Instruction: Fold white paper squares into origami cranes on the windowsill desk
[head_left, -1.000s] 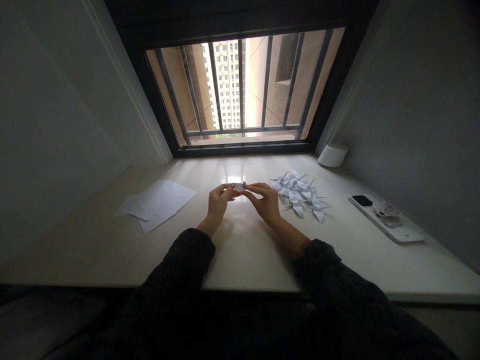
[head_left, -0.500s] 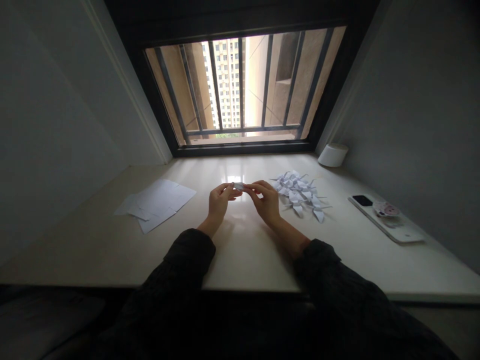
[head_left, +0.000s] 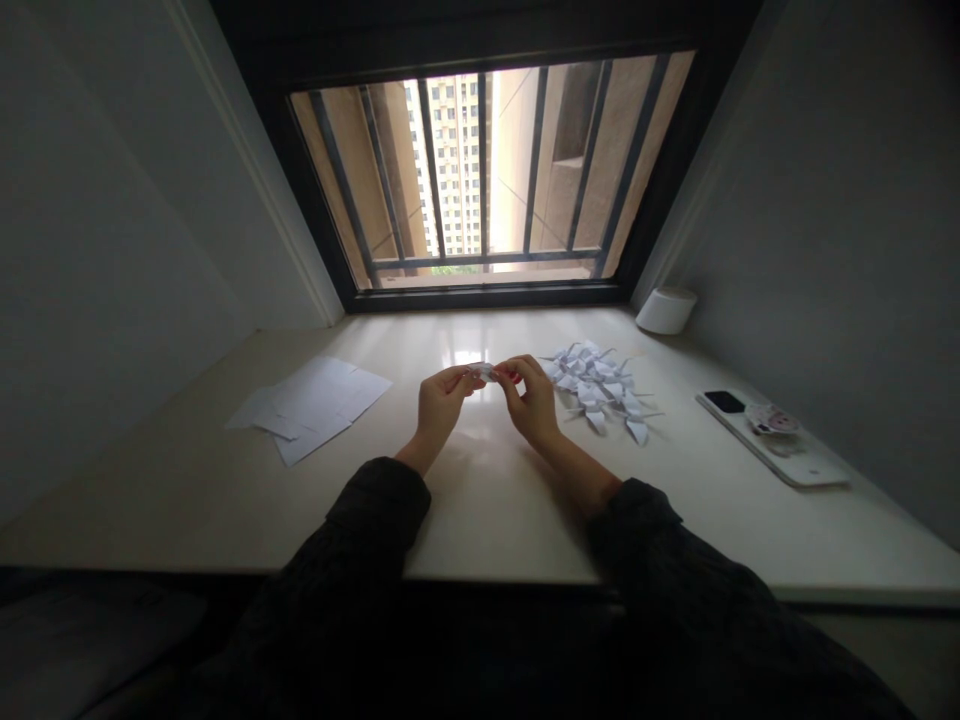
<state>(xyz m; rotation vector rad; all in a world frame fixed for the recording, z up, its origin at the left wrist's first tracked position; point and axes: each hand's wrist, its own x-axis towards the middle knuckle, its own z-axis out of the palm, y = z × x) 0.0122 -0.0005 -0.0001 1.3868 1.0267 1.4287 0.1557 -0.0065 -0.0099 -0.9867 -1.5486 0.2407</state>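
Both of my hands are raised a little above the pale tabletop (head_left: 487,500) in front of the window. My left hand (head_left: 439,402) and my right hand (head_left: 531,400) pinch a small folded piece of white paper (head_left: 482,371) between their fingertips. Fingers of both hands are closed on it. To the right of my right hand lies a heap of several small folded white paper cranes (head_left: 600,388). Dark sleeves cover both forearms.
A loose stack of white paper sheets (head_left: 311,405) lies at the left. A white phone (head_left: 772,437) with a small round thing on it lies at the right. A white cylinder (head_left: 666,309) stands in the back right corner. The barred window (head_left: 484,180) is behind.
My right hand's fingers have curled in more tightly on the small paper and shifted slightly left. The paper has turned a little between the fingertips. Nothing else has moved.
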